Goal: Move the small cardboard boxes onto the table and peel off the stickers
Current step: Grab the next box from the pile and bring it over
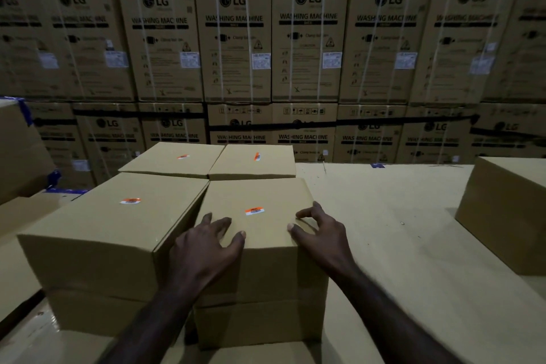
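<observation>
Low in centre frame: left hand (206,241) and right hand (317,229) spread flat, fingers apart, on top of the near right box (266,269), flanking its orange sticker (254,211). Just left, touching: near left box (100,233), stickered. Behind: two far boxes (251,162). Right: bare table (399,216). Beyond: stacked washing machine cartons (307,38).

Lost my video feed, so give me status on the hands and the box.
Left hand and right hand spread on near right box, no grip. Orange sticker unpeeled between them. Neighbouring box tight against its left side.
</observation>
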### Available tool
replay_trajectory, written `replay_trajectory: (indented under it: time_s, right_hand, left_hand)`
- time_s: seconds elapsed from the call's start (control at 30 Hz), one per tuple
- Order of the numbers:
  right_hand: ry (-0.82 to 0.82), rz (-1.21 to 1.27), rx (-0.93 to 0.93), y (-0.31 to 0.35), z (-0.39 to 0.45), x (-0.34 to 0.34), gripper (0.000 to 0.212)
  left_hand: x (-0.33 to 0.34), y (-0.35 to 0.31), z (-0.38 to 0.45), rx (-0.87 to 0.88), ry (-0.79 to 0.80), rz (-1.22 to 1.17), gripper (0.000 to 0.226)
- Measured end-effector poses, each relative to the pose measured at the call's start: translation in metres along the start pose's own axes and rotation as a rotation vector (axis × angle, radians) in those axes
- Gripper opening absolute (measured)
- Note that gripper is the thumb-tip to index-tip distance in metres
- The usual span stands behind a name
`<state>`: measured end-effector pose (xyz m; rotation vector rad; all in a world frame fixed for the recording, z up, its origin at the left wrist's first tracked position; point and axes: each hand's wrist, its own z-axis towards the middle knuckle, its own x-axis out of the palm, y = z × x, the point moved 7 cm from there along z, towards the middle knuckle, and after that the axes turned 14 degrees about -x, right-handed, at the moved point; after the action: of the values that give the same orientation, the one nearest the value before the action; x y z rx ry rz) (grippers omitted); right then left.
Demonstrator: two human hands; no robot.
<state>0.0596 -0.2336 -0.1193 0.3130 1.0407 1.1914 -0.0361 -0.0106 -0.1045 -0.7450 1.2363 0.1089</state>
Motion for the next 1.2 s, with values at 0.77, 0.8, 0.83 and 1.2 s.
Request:
replay_trajectory:
  time_s: [0.77,0.8,0.83,1.2]
  right_hand:
    - [-0.110,-0.183,-0.127,-0.076,-0.047,-0.314,0.038]
    - [-0.107,-0.179,-0.118,-0.087,-0.054,-0.330,0.038]
    - [-0.106,-0.180,-0.109,-0.099,-0.060,-0.345,0.038]
    - [-0.097,-0.110,-0.007,-0.177,-0.116,-0.425,0.030]
  left_hand:
    - [0.051,-0.281,-0.148,0.092,-0.070,-0.132,0.061]
    - [0.059,-0.297,-0.158,0.090,-0.066,-0.140,0.061]
    - [0.067,-0.314,-0.167,0.093,-0.063,-0.148,0.061]
    - [0.121,-0.390,-0.232,0.061,-0.018,-0.123,0.074]
